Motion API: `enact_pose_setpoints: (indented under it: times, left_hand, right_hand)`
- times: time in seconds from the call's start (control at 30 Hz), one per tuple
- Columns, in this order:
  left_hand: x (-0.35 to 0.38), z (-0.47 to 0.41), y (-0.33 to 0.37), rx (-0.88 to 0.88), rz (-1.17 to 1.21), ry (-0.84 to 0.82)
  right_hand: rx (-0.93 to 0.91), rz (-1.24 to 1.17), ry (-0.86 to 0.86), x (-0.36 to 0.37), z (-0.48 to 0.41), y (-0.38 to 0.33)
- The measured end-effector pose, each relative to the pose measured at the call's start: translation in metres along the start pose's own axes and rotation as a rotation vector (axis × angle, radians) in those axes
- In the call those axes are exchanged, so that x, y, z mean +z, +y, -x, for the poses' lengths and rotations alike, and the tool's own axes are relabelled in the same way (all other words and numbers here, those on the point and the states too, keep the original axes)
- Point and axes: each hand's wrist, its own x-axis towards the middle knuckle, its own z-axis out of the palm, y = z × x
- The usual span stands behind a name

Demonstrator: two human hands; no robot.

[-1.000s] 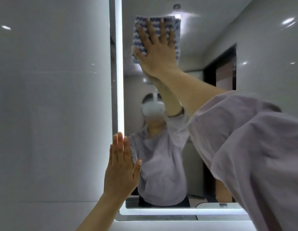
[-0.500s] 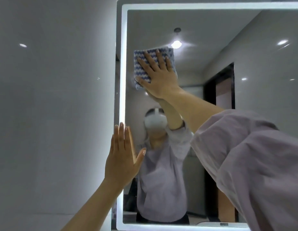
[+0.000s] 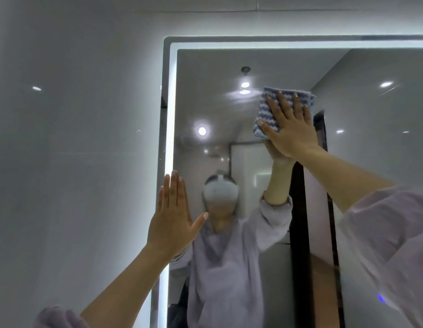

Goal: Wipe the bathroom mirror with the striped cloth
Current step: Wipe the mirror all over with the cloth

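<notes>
Striped cloth [image 3: 265, 113], folded to a pad, lies flat on the mirror [image 3: 217, 102] near its top edge, right of the middle. It is pinned under the right hand [image 3: 292, 130], whose fingers [image 3: 283, 104] are straight and slightly spread. It looks light, soft and limp, so a flat palm over its middle should drive it best. The left hand [image 3: 170, 223], fingers together and thumb out, lies flat at the mirror's lit left edge.

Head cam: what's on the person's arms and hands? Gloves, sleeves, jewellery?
No gloves: the left hand and right hand are bare, with no rings or watch visible. The right sleeve and left sleeve are loose pale lilac fabric, ending well back from the wrists.
</notes>
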Motion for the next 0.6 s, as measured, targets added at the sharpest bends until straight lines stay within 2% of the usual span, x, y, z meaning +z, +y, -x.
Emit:
enact_pose_setpoints:
  times: [0.27, 0.4, 0.6]
  left_hand:
    - [0.012, 0.0, 0.0, -0.029, 0.042, 0.03]
    - [0.016, 0.0, -0.001, -0.023, 0.058, 0.05]
    - [0.013, -0.002, 0.002, -0.025, 0.033, 0.067]
  right_hand:
    - [0.169, -0.077, 0.08, 0.011, -0.002, -0.017]
    - [0.089, -0.073, 0.084, 0.015, -0.006, -0.048]
    - [-0.084, 0.004, 0.086, 0.029, -0.003, -0.132]
